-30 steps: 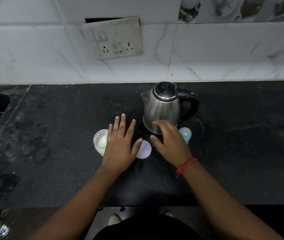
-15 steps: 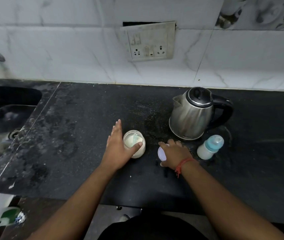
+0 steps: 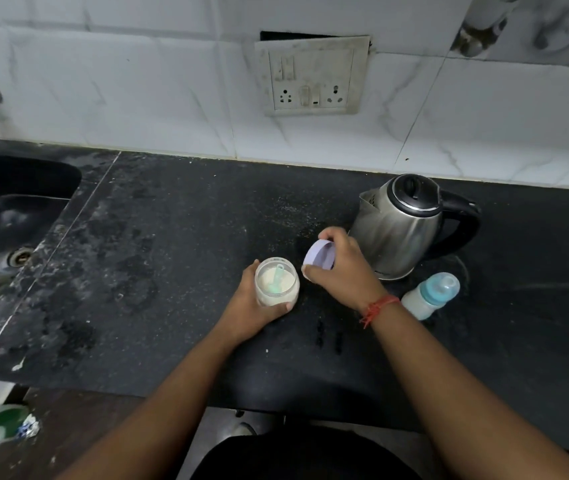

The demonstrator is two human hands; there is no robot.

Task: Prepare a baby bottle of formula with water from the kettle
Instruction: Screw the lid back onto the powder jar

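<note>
On the black counter (image 3: 179, 237), the steel kettle (image 3: 400, 230) stood upright with lid closed, spout turned left and black handle to the right. Just left of the kettle and nearer the person, an open jar of formula powder (image 3: 276, 281) stood on the counter, a pale green scoop (image 3: 276, 279) lying in the powder. The left hand (image 3: 251, 313) gripped the jar, fingers and thumb curled round its body. Between jar and kettle, the right hand (image 3: 340, 271) held a lilac lid (image 3: 319, 255) by its rim, tilted and off the counter, beside the jar's mouth. Right of the kettle's base, close to it, lay the baby bottle (image 3: 430, 295) with its blue cap on. A sink (image 3: 16, 216) was set far left of the kettle; a wall socket plate (image 3: 312, 76) hung above.
</note>
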